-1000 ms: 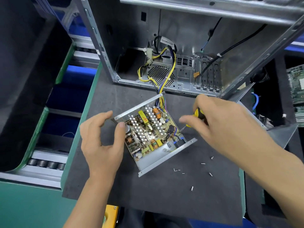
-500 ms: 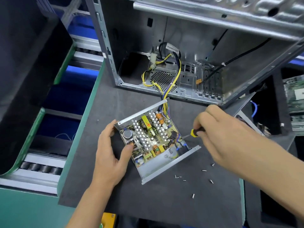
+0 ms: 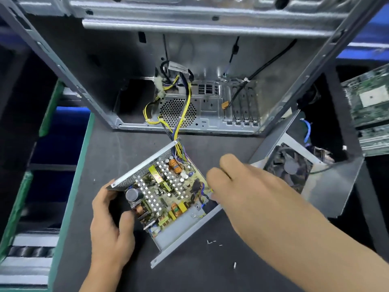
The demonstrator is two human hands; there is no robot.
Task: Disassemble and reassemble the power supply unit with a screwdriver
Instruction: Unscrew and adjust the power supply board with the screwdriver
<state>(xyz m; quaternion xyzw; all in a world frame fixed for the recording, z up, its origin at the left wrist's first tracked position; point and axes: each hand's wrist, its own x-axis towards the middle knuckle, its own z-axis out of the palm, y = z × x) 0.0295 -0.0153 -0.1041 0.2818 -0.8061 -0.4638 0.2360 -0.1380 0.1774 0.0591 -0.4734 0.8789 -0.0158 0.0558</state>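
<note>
Power supply unit (image 3: 166,199), cover off, circuit board exposed, lies at the centre of the dark tabletop (image 3: 117,152), turned corner-on to the person. Its perforated side wall runs along the 10 o'clock edge; a plain metal flange along the 4 o'clock edge.

Left hand (image 3: 109,226) at the unit's 8 o'clock corner: fingers curled round the corner of the casing, thumb pressed against the board edge near the big black capacitor, gripping it.

Right hand (image 3: 242,192) at the unit's 3 o'clock side, seen from the back, fingers curled down toward the board's edge. Whether they clasp anything, cannot tell; the screwdriver is hidden under the hand.

Bundle of yellow and dark wires (image 3: 179,127) leaves the unit's 12 o'clock corner and runs up into the open computer case (image 3: 189,85), which stands just beyond at 12 o'clock.

Loose screws (image 3: 234,264) scattered on the tabletop at 5 o'clock of the unit, apart from it.

Metal cover with a fan (image 3: 290,165) lies at 2 o'clock, beyond the right hand. Green circuit boards (image 3: 368,98) at the far 2 o'clock edge.
</note>
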